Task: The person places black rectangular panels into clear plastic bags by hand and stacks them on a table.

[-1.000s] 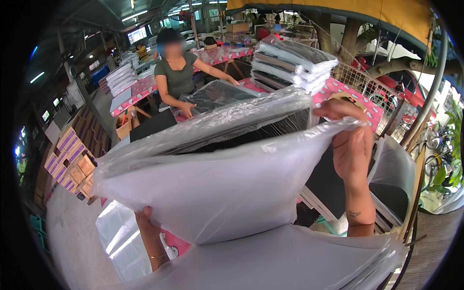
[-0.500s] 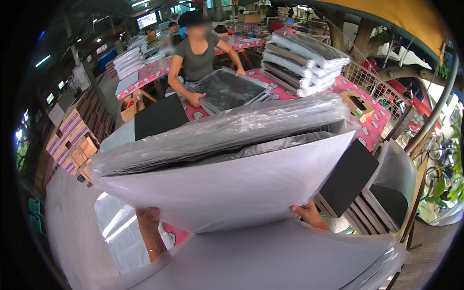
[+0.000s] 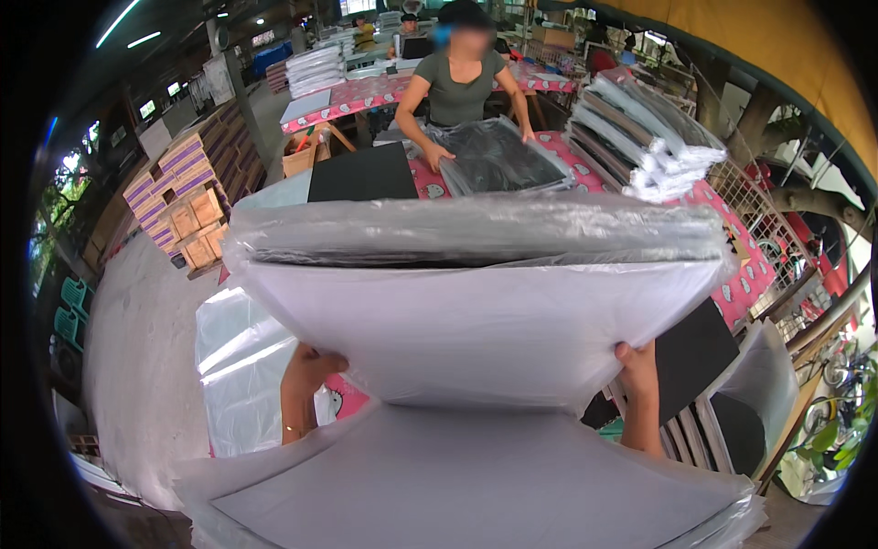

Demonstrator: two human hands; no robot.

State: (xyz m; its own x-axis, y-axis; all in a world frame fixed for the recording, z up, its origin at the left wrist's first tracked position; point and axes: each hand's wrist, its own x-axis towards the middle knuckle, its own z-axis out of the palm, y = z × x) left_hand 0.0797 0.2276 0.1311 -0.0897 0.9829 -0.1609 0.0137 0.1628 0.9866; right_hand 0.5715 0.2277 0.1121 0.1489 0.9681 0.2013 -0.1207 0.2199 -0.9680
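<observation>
Between my two hands a stack of flat white panels in clear plastic point(image 3: 476, 320) is held tilted up, its plastic-covered top edge away from me. My left hand point(image 3: 313, 368) grips its left side with the thumb over the near face. At the right side my right hand point(image 3: 637, 371) does the same. Its lower edge meets a second plastic-covered stack of pale panels point(image 3: 485, 485) close to me; whether they touch is hard to tell. The fingers behind the held stack are hidden.
Across the pink patterned table point(image 3: 750, 261), a co-worker holds a plastic-wrapped dark panel pack point(image 3: 503, 156). Bagged packs point(image 3: 640, 137) are piled at far right. Black boards point(image 3: 361, 172) lie on both sides. Boxes point(image 3: 197, 174) stand on the left, clear plastic sheets point(image 3: 242, 366) nearer.
The held stack has come level from its slant, with its right side lower. My view has shifted, so the surroundings sit further right. Both hands keep their grip.
</observation>
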